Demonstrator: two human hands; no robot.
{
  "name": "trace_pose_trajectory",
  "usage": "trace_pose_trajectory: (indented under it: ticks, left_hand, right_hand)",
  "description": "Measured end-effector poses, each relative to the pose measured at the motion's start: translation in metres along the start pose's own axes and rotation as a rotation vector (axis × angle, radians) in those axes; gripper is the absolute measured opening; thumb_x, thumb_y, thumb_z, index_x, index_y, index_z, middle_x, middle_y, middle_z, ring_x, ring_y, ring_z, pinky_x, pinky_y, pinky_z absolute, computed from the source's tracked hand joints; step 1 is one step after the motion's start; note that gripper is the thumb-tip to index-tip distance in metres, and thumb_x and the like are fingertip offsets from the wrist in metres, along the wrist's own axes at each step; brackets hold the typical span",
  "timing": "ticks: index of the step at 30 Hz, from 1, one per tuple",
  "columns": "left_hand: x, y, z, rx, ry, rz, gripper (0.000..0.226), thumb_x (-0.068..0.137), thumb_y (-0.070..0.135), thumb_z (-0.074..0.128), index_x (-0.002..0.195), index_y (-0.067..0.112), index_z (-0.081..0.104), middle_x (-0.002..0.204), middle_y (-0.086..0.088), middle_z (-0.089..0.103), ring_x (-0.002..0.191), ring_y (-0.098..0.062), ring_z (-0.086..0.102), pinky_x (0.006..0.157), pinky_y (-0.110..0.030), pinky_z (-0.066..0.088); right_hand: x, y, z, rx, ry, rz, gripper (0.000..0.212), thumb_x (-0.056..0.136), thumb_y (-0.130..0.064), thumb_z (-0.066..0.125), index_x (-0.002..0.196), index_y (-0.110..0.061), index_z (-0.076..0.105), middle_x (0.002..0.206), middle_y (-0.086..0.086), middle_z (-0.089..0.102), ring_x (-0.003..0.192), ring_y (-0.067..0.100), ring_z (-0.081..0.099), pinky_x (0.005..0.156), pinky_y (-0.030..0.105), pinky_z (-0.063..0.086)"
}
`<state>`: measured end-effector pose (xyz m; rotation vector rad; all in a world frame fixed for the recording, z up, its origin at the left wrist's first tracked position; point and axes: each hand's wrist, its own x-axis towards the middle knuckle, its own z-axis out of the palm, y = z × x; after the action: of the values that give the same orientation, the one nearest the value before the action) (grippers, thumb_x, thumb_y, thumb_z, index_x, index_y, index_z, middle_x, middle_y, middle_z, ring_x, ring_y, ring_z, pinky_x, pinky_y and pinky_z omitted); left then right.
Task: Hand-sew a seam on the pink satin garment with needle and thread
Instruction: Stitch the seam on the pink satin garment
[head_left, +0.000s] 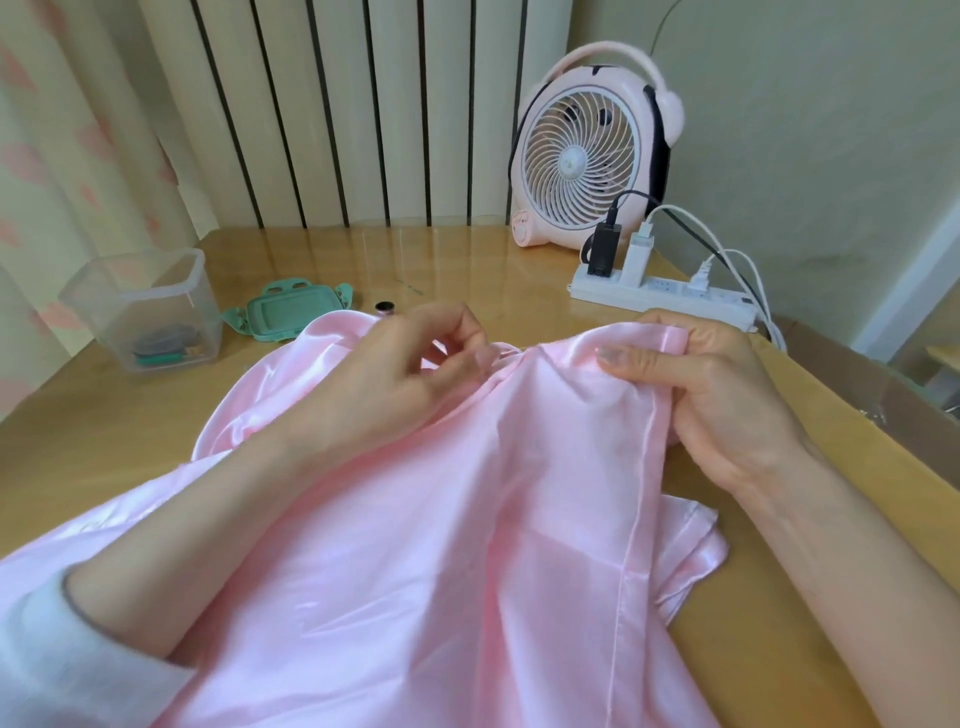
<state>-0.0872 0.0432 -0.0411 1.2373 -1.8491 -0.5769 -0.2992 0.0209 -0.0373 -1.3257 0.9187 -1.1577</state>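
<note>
Garment lies on the table in front of the fan. The right hand grips its folded edge, thumb on top. The left hand pinches the fabric beside it; no needle is discernible. No new stitches show, so the seam seems mostly undone.

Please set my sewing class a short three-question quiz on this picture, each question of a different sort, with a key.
1. True or false: the fan stands on the table near the power strip.
2. Where is the green lid? A) flat on the table beside the clear box; B) closed on the box; C) on the fan.
3. Fill in: the left hand pinches a fold of the garment; the ____ hand grips its hemmed edge.

Key: 1 true; 2 A; 3 right hand.
</note>
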Motion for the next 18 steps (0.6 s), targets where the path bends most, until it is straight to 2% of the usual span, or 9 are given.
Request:
trace_pose_trajectory:
  ticks: [3,5,8,10,12,15,18]
  left_hand:
    - [0.000,0.006,-0.008,-0.177,0.073,0.024,0.014,0.082,0.028,0.061,0.074,0.016,0.061,0.075,0.003,0.066,0.072,-0.009,0.055,0.070,-0.016,0.041]
    - [0.000,0.008,-0.009,-0.295,0.102,0.016,0.012,0.078,0.025,0.065,0.073,0.014,0.062,0.072,0.004,0.064,0.073,-0.015,0.053,0.071,-0.023,0.041]
    - [-0.002,0.013,-0.007,-0.449,0.176,-0.008,0.016,0.073,0.017,0.075,0.072,0.009,0.061,0.067,0.003,0.061,0.065,-0.009,0.053,0.060,-0.013,0.043]
    - [-0.002,0.016,-0.004,-0.537,0.228,-0.019,0.013,0.072,0.017,0.068,0.071,0.008,0.059,0.060,0.009,0.061,0.055,-0.001,0.051,0.054,-0.008,0.040]
    - [-0.002,0.016,0.000,-0.580,0.257,-0.008,0.011,0.075,0.017,0.063,0.073,0.009,0.056,0.064,0.010,0.065,0.054,0.000,0.051,0.057,-0.011,0.040]
    - [-0.004,0.013,0.005,-0.594,0.234,0.080,0.014,0.088,0.011,0.059,0.078,0.009,0.049,0.081,0.005,0.072,0.063,-0.004,0.058,0.060,-0.017,0.042]
    - [-0.004,0.012,0.010,-0.707,0.170,0.151,0.010,0.091,0.009,0.044,0.082,0.009,0.041,0.084,-0.006,0.073,0.069,-0.014,0.066,0.058,-0.022,0.048]
  right_hand:
    - [0.003,0.002,-0.005,0.020,-0.051,0.011,0.056,0.052,-0.015,0.083,0.094,0.013,0.060,0.085,0.022,0.057,0.069,0.026,0.049,0.055,0.027,0.035]
    - [0.003,0.002,-0.006,0.039,-0.110,0.032,0.049,0.052,-0.014,0.079,0.092,0.010,0.065,0.084,0.022,0.064,0.069,0.026,0.057,0.057,0.028,0.042]
    - [0.002,-0.001,-0.007,0.050,-0.171,0.091,0.042,0.052,-0.016,0.075,0.090,0.000,0.072,0.071,0.010,0.069,0.053,0.017,0.061,0.042,0.022,0.044]
    - [0.002,-0.001,-0.007,0.074,-0.178,0.112,0.041,0.052,-0.015,0.074,0.090,0.000,0.073,0.070,0.010,0.069,0.050,0.016,0.061,0.041,0.021,0.043]
    - [0.003,-0.001,-0.008,0.109,-0.162,0.117,0.037,0.049,-0.013,0.074,0.083,0.000,0.073,0.068,0.009,0.070,0.050,0.016,0.062,0.043,0.020,0.045]
    - [0.004,-0.003,-0.009,0.148,-0.150,0.094,0.039,0.046,-0.012,0.074,0.082,0.003,0.071,0.068,0.010,0.070,0.053,0.017,0.063,0.046,0.020,0.047]
    - [0.005,-0.004,-0.013,0.158,-0.152,0.070,0.049,0.050,-0.010,0.072,0.094,0.011,0.066,0.078,0.016,0.070,0.062,0.020,0.065,0.051,0.020,0.049]
